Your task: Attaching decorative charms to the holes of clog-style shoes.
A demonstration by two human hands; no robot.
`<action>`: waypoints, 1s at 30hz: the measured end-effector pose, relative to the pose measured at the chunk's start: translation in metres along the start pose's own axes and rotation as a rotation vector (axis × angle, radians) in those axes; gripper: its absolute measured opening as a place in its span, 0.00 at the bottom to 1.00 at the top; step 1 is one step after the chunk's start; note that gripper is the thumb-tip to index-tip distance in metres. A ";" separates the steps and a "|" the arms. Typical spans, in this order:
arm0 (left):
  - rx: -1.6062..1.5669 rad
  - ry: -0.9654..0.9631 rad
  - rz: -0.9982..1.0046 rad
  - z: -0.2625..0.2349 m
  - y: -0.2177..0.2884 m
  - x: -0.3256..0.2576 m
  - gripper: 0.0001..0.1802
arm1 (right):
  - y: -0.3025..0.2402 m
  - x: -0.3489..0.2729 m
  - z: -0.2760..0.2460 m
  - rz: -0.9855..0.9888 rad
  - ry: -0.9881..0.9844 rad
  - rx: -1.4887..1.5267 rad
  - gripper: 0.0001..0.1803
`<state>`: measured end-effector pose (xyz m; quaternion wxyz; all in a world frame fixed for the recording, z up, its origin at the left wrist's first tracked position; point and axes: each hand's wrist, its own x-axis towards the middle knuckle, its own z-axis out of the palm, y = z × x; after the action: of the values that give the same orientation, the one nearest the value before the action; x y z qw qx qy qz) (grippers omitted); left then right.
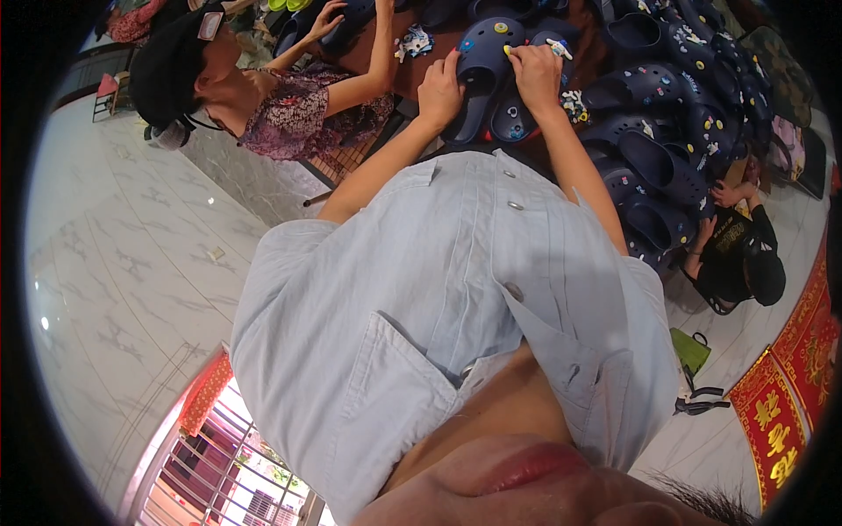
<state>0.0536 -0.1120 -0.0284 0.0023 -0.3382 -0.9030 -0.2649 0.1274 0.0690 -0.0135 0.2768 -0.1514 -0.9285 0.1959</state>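
Observation:
A navy clog [482, 51] with ventilation holes and a round yellow charm on its upper lies in front of me at the table's edge. My left hand [440, 93] grips its left side, fingers closed at the rim. My right hand [537, 77] is at the clog's right side, its fingertips pinched at a small yellow piece [507, 51] on the upper; its exact shape is too small to tell. Just below, between my wrists, another navy clog [512, 119] carries blue charms. A white-and-blue charm [559, 48] shows beside my right fingers.
Piled navy clogs [658, 167] with charms fill the right side. Loose charms lie in a blue-and-white heap [416, 42] and a yellow-and-white heap [574, 107]. A co-worker in a black cap [167, 74] sits at left, arms over the table; another person [741, 250] works at right.

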 end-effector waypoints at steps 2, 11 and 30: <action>0.011 0.007 0.000 -0.001 0.000 0.000 0.36 | 0.000 -0.001 0.000 -0.029 -0.006 -0.014 0.06; -0.005 0.003 0.009 -0.002 -0.002 0.000 0.36 | 0.000 -0.003 -0.001 -0.090 -0.038 -0.044 0.11; 0.003 -0.001 0.025 -0.003 -0.003 0.001 0.34 | -0.008 0.009 -0.012 -0.325 -0.172 -0.213 0.08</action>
<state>0.0505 -0.1147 -0.0268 0.0057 -0.3495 -0.8991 -0.2633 0.1264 0.0692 0.0033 0.2071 -0.0109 -0.9763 0.0616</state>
